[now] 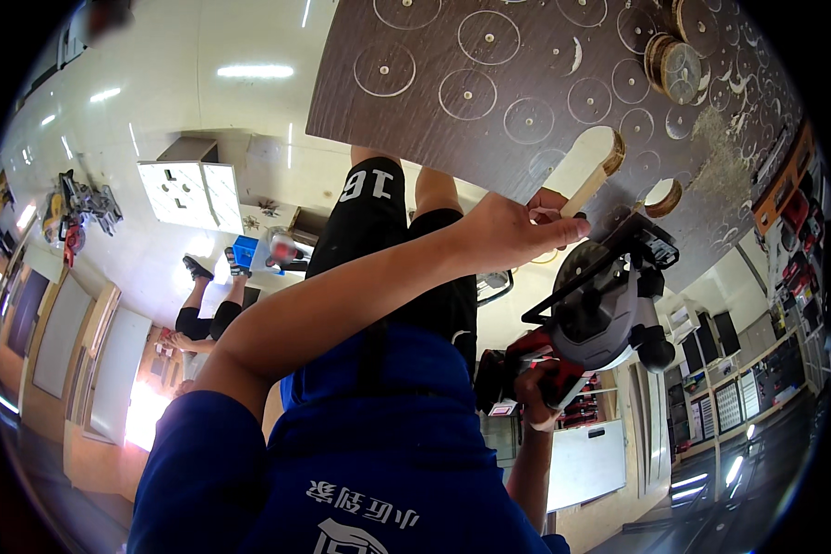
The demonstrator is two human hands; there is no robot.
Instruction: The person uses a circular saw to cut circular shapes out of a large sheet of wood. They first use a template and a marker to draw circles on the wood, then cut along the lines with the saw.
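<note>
My left hand (517, 229) is closed at the near edge of a dark-faced plywood board (406, 115), thumb stretched to the right. It is beside a pale, round-ended shape with layered edges, which looks like a slot (582, 166) cut into the board. What its fingers hold, if anything, I cannot make out. My right hand (537, 392) grips the handle of a red and black circular saw (586, 314). The saw's grey guard and base plate are close to the board's near edge. Several ring-shaped cuts with small centre holes mark the board, along with a round hole (654, 205).
Stacked plywood discs (679, 69) and sawdust (725, 162) lie on the board's right part. Behind on the left are a white patterned cabinet (189, 194), a blue bin (245, 249), a mitre saw (81, 208) and another person (203, 323). Shelves (739, 397) stand at the right.
</note>
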